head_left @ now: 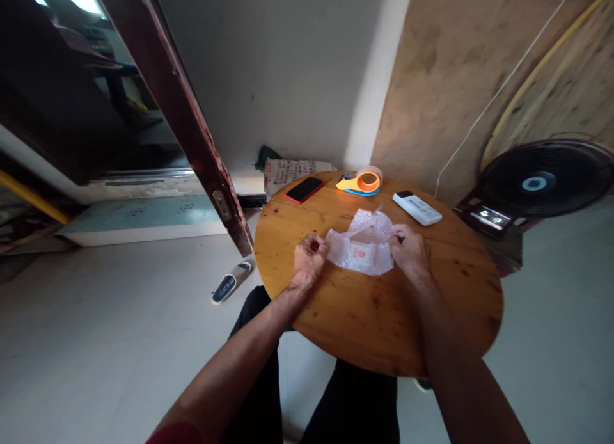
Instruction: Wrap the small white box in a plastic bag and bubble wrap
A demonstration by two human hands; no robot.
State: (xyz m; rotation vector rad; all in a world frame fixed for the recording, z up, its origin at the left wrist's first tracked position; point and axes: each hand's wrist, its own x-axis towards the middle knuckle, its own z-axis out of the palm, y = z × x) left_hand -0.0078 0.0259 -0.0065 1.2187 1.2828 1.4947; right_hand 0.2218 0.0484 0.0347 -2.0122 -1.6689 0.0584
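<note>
A sheet of pinkish, see-through bubble wrap (380, 254) lies partly folded on the round wooden table, its far part raised. Under or inside its near layer shows a small pale item (359, 254) with a red mark; what it is cannot be made out. My left hand (309, 258) pinches the left edge of the wrap between thumb and fingers. At the right edge, my right hand (410, 249) grips the wrap's upper corner with its fingers closed.
On the table (355, 329) beyond the wrap are a phone (305, 190) with a red edge, an orange tape dispenser (363, 182) and a white device (417, 207). A black fan (535, 183) stands at the right, a slipper (231, 283) on the floor at the left.
</note>
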